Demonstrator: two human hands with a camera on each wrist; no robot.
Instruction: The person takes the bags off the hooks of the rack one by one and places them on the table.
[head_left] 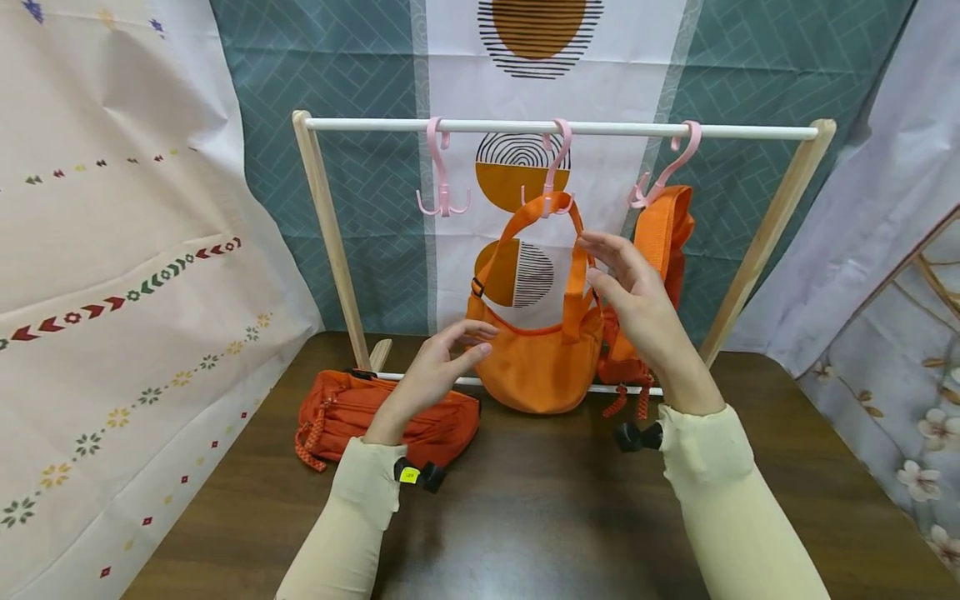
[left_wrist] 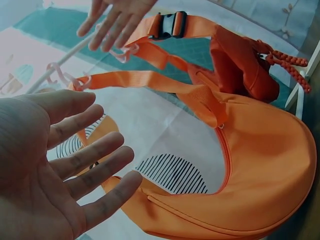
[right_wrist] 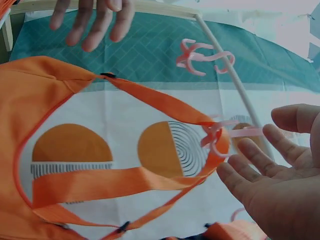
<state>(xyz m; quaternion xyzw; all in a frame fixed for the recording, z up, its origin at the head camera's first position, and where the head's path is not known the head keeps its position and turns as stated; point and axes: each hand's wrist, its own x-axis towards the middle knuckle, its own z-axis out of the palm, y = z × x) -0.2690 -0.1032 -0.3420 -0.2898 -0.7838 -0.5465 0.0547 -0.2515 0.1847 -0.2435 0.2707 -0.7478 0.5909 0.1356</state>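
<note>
An orange shoulder bag (head_left: 536, 367) hangs by its strap (head_left: 525, 215) from the middle pink hook (head_left: 555, 162). My left hand (head_left: 442, 367) is beside the bag's left side with fingers spread and nothing in it; its fingers (left_wrist: 95, 150) look straight in the left wrist view. Beside the strap's right side is my right hand (head_left: 630, 292), its relaxed fingers (right_wrist: 250, 160) near the strap and hook in the right wrist view. A red-orange bag (head_left: 663, 258) hangs from the right pink hook (head_left: 675, 162), partly behind my right hand.
The rack has a white top bar (head_left: 375, 125) and wooden side posts (head_left: 330, 242). From its left pink hook (head_left: 442, 175) nothing hangs. A red-orange pouch (head_left: 442, 425) with a braided cord lies on the brown table (head_left: 525, 517), behind my left wrist. Patterned cloth (head_left: 322, 50) covers the back.
</note>
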